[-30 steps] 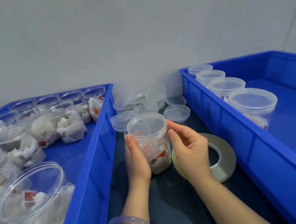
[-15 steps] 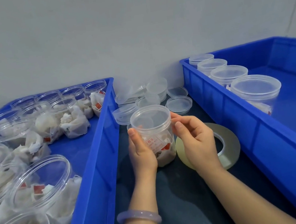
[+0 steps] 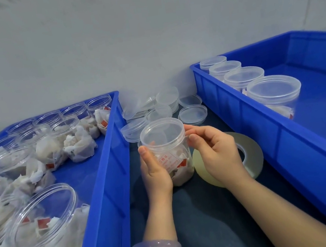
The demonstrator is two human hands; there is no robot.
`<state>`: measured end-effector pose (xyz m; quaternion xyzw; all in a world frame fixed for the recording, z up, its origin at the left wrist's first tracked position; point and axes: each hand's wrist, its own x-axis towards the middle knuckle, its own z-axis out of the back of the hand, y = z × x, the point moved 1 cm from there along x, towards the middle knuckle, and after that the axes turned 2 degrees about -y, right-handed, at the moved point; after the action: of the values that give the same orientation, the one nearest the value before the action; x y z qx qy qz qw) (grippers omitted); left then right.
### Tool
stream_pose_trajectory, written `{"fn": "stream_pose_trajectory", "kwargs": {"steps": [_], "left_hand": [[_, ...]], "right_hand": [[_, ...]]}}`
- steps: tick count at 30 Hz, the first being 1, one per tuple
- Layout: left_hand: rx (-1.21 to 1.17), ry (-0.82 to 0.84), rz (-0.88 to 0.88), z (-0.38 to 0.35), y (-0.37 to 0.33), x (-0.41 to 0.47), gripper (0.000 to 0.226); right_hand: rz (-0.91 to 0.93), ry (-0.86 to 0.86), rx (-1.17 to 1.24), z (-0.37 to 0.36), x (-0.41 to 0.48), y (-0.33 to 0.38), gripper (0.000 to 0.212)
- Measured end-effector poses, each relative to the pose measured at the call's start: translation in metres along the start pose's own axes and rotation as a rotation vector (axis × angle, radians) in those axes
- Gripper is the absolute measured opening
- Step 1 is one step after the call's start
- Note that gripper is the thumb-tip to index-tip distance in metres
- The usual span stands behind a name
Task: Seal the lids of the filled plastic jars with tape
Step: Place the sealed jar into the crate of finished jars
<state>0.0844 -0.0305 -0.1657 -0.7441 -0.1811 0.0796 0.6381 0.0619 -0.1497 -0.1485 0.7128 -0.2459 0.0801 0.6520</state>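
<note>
I've got one filled jar standing upright on the dark surface between the left bin and the right bin, with its lid already on. My left hand is wrapped round the jar's near side, fingers curled to the wall and thumb pointing up, steadying it. My right hand pinches thumb and forefinger together at the lid's right rim. Whether a tape end sits under that pinch I cannot tell, as nothing clear shows there. The roll of tape lies flat just beside the jar, partly behind that hand. I judge this as the start of sealing this jar: lid seated, seam not visibly wrapped. Next I'd need tape laid on the joint where lid meets jar, then the jar turned while the tape is pressed down evenly. Capped jars line the right bin, and loose lids wait behind.
</note>
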Motion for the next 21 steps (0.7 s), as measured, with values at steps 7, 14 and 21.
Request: {"fn": "stream_pose_trajectory", "kwargs": {"steps": [7,14,21], "left_hand": [[0.003,-0.035,0.002,-0.0001,0.0006,-0.0016,0.089],[0.014,-0.002,-0.004,0.0020,0.0025,-0.0007,0.092],[-0.006,0.029,-0.021,0.0014,0.0013,-0.0013,0.086]], "right_hand": [[0.030,0.067,0.034,0.0044,-0.0010,0.0020,0.019],[0.018,0.104,0.074,0.0073,-0.0001,0.0043,0.018],[-0.055,0.060,0.116,0.0082,0.0058,0.0019,0.010]]}}
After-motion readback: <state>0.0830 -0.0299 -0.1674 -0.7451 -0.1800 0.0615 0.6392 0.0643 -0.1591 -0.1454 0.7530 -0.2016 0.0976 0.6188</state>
